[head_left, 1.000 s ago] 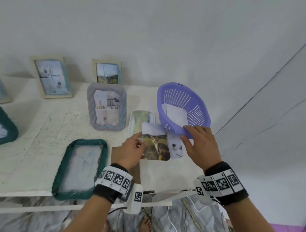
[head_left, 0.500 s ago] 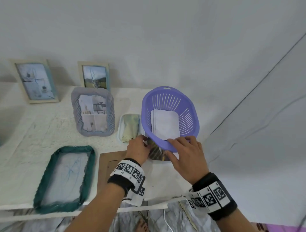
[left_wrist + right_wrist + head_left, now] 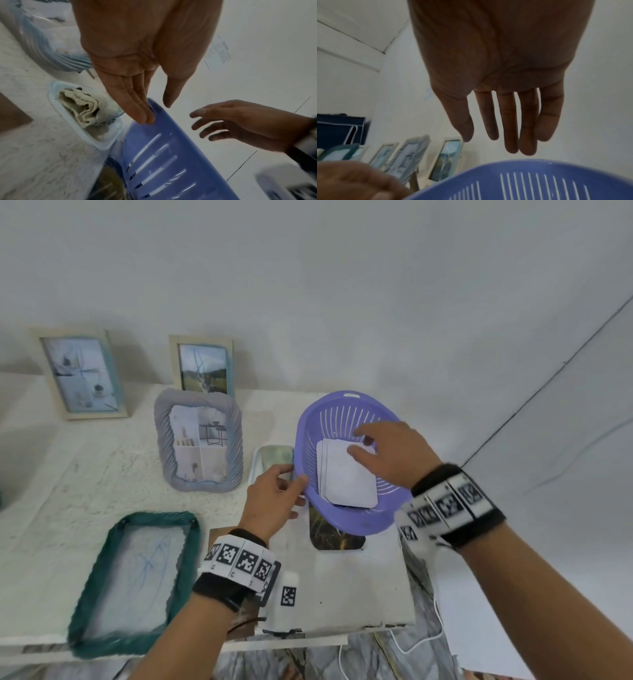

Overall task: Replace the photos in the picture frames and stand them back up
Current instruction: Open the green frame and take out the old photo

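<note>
Right hand [image 3: 387, 453] hovers inside the purple basket [image 3: 356, 522], fingers loose and spread over the stack of white-backed photos [image 3: 346, 477], grasping nothing. Left hand [image 3: 274, 501] steadies the basket rim, fingers straight against it. Basket sits near the table's [image 3: 359, 583] right edge, atop a loose photo [image 3: 334, 537]. Best to pinch only the top sheet by a corner and lift it slowly, rim held.

Setting: looks like a home room, not a lab or shop. Evidence: plain white walls; white textured table [image 3: 85, 474] w/ small picture frames [image 3: 202, 368] stood along the wall; purple plastic basket [image 3: 363, 525]; folded cloth in a clear tray [image 3: 85, 112]; dark fabric storage unit [image 3: 339, 129] in the bkgd; marble-pattern floor below table edge.
</note>
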Action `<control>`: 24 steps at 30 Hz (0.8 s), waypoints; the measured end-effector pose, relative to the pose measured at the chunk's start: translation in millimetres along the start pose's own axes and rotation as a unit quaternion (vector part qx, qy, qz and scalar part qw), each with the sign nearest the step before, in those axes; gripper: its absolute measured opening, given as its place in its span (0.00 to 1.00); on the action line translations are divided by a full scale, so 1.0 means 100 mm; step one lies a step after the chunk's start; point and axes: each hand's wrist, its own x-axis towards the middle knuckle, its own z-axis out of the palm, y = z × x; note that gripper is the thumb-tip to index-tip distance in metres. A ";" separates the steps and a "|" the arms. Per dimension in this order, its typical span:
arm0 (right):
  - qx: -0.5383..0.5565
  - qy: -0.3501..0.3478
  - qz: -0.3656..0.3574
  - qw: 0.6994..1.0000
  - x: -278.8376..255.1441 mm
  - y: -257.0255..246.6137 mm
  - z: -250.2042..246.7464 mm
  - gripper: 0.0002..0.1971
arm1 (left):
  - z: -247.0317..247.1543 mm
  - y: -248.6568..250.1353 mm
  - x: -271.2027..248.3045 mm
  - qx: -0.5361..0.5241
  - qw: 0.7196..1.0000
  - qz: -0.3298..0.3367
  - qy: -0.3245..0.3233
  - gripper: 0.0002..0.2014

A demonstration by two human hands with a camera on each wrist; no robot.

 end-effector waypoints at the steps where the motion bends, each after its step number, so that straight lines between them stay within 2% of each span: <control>1: -0.017 -0.022 0.008 1.000 0.18 0.00 -0.04 0.20 | 0.01 0.00 0.02 -0.003 1.000 -0.003 -0.003 0.19; 7: -0.095 -0.080 0.052 0.991 1.11 0.04 0.18 0.20 | 0.04 -0.03 0.04 -0.025 1.000 0.000 -0.004 0.25; 11: -0.162 -0.144 0.060 0.974 1.37 0.21 0.52 0.19 | 0.03 -0.04 0.05 -0.021 1.000 0.010 -0.011 0.26; 14: -0.220 -0.224 0.052 0.948 1.52 0.34 0.73 0.22 | 0.03 -0.04 0.04 -0.003 1.000 0.020 -0.012 0.26; 16: -0.240 -0.250 0.050 0.937 1.56 0.35 0.81 0.23 | 0.03 -0.04 0.05 0.005 1.000 0.026 -0.013 0.25; 19: -0.234 -0.241 0.037 0.941 1.53 0.31 0.88 0.26 | 0.02 -0.05 0.05 0.005 1.000 0.025 -0.014 0.25; 22: -0.212 -0.207 0.035 0.955 1.45 0.29 0.88 0.24 | 0.01 -0.05 0.04 0.000 1.000 0.022 -0.018 0.26; 24: -0.203 -0.169 0.038 0.964 1.43 0.30 0.87 0.29 | 0.01 -0.04 0.04 0.001 1.000 0.020 -0.018 0.25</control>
